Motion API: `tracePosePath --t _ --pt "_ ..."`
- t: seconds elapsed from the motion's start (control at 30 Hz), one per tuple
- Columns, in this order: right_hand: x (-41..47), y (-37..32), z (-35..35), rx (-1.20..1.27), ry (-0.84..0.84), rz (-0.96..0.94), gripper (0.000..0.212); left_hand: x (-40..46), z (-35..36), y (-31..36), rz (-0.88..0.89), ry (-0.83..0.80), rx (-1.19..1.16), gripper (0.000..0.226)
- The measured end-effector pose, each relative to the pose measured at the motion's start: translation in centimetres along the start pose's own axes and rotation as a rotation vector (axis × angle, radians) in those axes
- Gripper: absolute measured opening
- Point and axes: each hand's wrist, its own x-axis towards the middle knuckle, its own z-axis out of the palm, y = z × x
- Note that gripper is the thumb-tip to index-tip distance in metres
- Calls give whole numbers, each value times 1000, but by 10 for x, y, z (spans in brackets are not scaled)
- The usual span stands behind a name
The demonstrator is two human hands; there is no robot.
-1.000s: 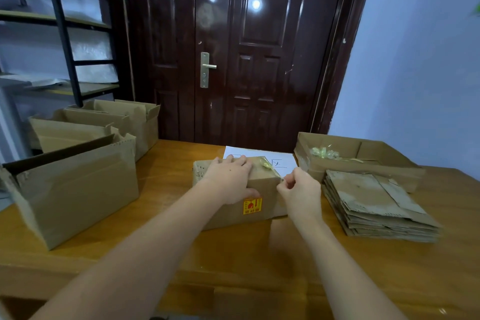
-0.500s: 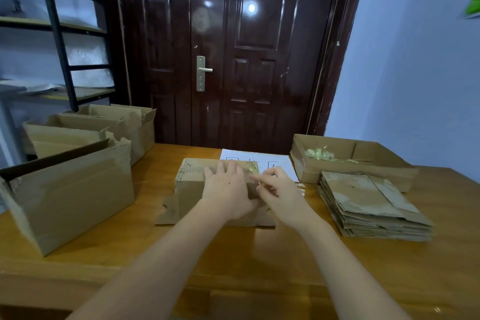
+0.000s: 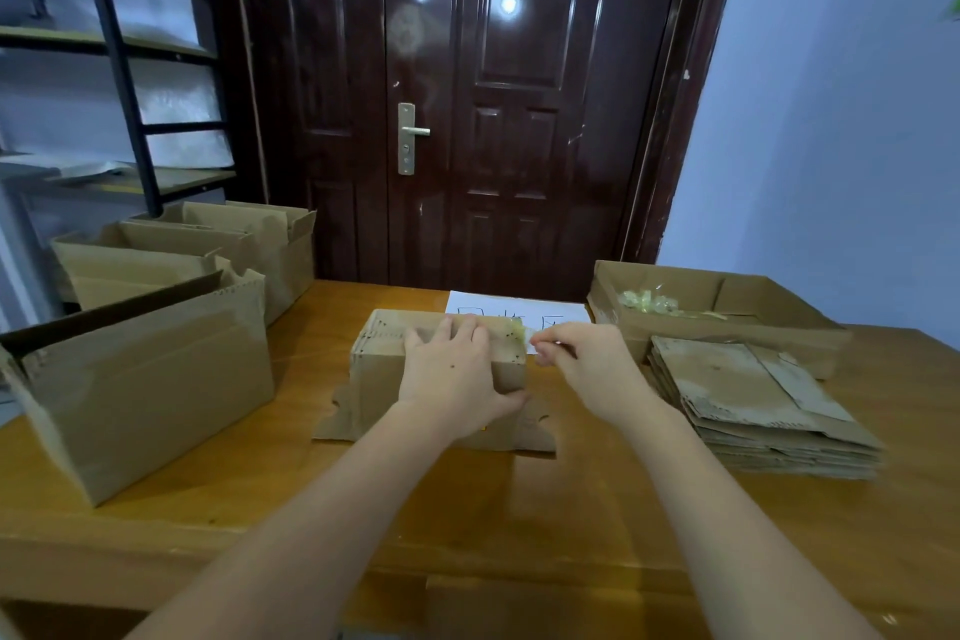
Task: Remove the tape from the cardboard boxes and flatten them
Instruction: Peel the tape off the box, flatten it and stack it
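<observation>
A small brown cardboard box (image 3: 384, 359) sits mid-table on the orange-brown wooden table (image 3: 483, 509), its lower flaps splayed flat toward the person. The left hand (image 3: 457, 379) lies over its top, fingers spread, thumb against the near face. The right hand (image 3: 587, 364) pinches a strip of clear yellowish tape (image 3: 522, 330) at the box's right top corner. Right lies a stack of flattened cardboard (image 3: 748, 400); behind it a shallow cardboard tray (image 3: 753, 312). Open boxes (image 3: 156, 369) stand left.

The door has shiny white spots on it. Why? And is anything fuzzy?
Head view: the glossy door mirrors room lights as bright glare spots; the big box at the left edge looks smeared and stretched by the wide lens; the right hand is slightly blurred.
</observation>
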Motion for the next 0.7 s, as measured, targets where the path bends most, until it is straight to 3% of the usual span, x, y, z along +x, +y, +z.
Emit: tracePosePath --t 0.23,0.4,0.7 --pt "-1 -6 11 106 64 13 17 0 2 -1 -3 -2 0 89" --pt "-5 -6 5 -11 13 -57 18 0 0 -1 3 -3 0 91" --pt "23 -3 -4 37 -206 -35 49 0 1 0 0 -9 12 93"
